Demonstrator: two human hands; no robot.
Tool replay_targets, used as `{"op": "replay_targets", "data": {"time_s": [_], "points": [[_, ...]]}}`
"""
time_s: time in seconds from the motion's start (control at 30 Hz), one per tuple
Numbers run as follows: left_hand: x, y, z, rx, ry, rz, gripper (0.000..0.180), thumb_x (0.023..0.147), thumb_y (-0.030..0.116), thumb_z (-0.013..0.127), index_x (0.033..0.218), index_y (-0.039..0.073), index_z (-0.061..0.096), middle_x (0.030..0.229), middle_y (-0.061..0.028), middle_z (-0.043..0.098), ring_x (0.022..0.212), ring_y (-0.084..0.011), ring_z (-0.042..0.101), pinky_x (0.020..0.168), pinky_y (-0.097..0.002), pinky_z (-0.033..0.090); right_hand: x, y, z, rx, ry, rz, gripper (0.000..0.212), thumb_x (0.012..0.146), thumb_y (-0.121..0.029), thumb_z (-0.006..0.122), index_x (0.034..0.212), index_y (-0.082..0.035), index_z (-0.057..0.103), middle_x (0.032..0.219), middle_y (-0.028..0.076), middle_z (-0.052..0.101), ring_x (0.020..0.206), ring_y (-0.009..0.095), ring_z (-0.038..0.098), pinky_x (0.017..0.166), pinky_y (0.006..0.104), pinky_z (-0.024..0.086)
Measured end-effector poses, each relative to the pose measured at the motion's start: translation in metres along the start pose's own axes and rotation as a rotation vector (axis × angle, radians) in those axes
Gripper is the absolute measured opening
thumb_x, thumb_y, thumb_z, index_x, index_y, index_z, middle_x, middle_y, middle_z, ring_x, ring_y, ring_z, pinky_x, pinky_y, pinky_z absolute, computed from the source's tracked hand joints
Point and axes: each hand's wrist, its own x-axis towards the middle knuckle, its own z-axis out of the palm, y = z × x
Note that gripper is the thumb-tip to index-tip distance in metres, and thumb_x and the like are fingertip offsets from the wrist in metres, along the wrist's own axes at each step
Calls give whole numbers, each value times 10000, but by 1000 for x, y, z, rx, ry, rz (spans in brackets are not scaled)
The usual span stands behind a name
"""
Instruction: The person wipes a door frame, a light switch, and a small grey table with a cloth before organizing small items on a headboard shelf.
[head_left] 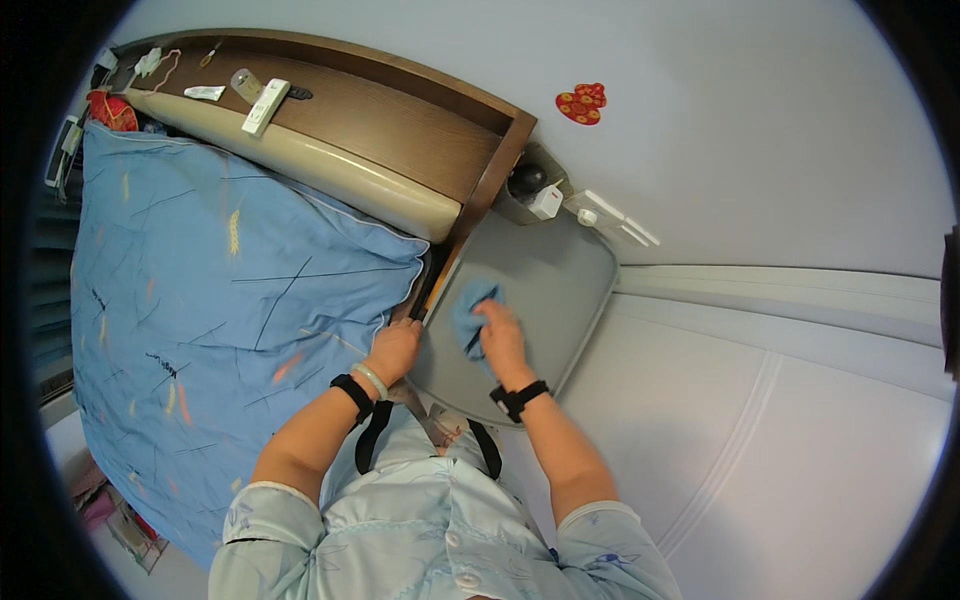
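My right hand (503,343) is closed around a bunched blue cloth (468,318), which lies against the grey tabletop (540,270) of a small bedside stand. To its left, my left hand (397,346) is curled at the narrow gap between the bed and the stand. A small dark piece (418,313) shows at its fingertips, but what the fingers grip is partly hidden. Beside that hand lies the corner of a blue patterned bedcover (250,270).
A grey bin-like holder (545,180) with a dark round object and a white box stands at the tabletop's back. A wooden headboard shelf (400,120) carries a white remote (266,108) and small items. Wall sockets (612,217) and a white padded panel (720,400) are at right.
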Motion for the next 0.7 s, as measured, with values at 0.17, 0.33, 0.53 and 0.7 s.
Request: {"op": "replay_targets", "data": {"time_s": [0.17, 0.33, 0.53, 0.7], "points": [[-6, 4, -3, -57, -24, -18, 299, 790, 121, 593, 1061, 20, 517, 911, -187, 587, 876, -368, 577, 739, -437, 470, 77, 12, -16, -81, 183, 57, 358, 754, 13, 547, 1102, -70, 552, 1174, 137, 540, 1048, 379, 494, 893, 431, 426], [-14, 5, -3, -157, -9, -63, 388, 805, 114, 580, 1169, 12, 495, 955, -200, 591, 905, -372, 575, 766, -434, 468, 87, -3, 12, -418, 70, 69, 471, 754, -62, 604, 1213, -86, 504, 1237, 154, 479, 1087, 380, 462, 891, 448, 432], [-18, 0, -3, -292, -43, -127, 421, 792, 83, 548, 1204, 21, 483, 1005, -224, 591, 909, -391, 574, 767, -447, 469, 13, -17, 42, -362, -49, -50, 421, 725, -49, 610, 1138, -110, 556, 1196, 94, 502, 1088, 330, 464, 877, 446, 436], [-18, -9, 1, -470, -1, -111, 336, 807, 72, 516, 1136, 16, 556, 1019, -221, 608, 932, -388, 574, 806, -414, 471, -36, -33, 41, -178, -257, -74, 353, 701, 10, 577, 1042, -84, 590, 1131, 89, 531, 1053, 321, 480, 893, 421, 426]]}}
